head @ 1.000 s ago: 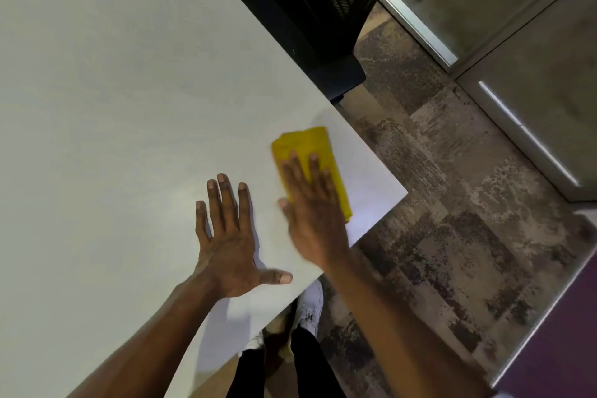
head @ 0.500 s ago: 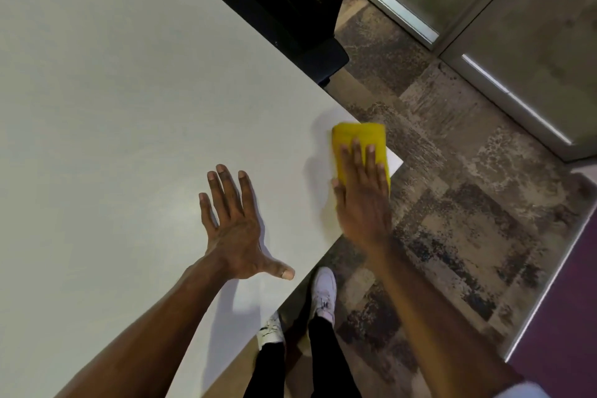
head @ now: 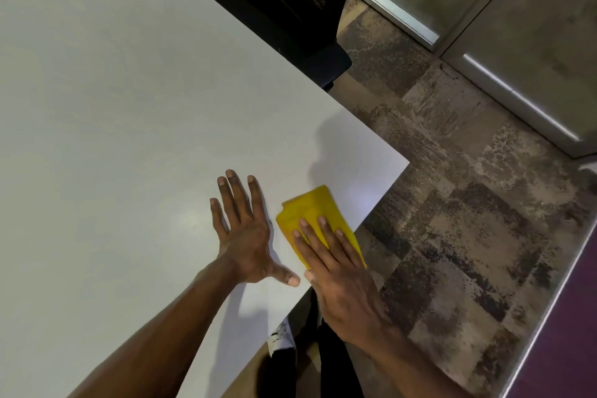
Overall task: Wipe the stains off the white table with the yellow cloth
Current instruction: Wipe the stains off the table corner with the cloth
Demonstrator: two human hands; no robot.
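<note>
The yellow cloth (head: 308, 208) is folded into a flat, roughly rectangular pad; it lies on the white surface (head: 129, 107), close to the corner on the person's right; its long side runs slantwise, the far end resting on the surface and the near end reaching just past the edge; the right hand (head: 339, 278) covers the near half, its straight fingers (head: 323, 231) pressing the cloth down; the surface is smooth and plain, with soft shadows near that corner.
</note>
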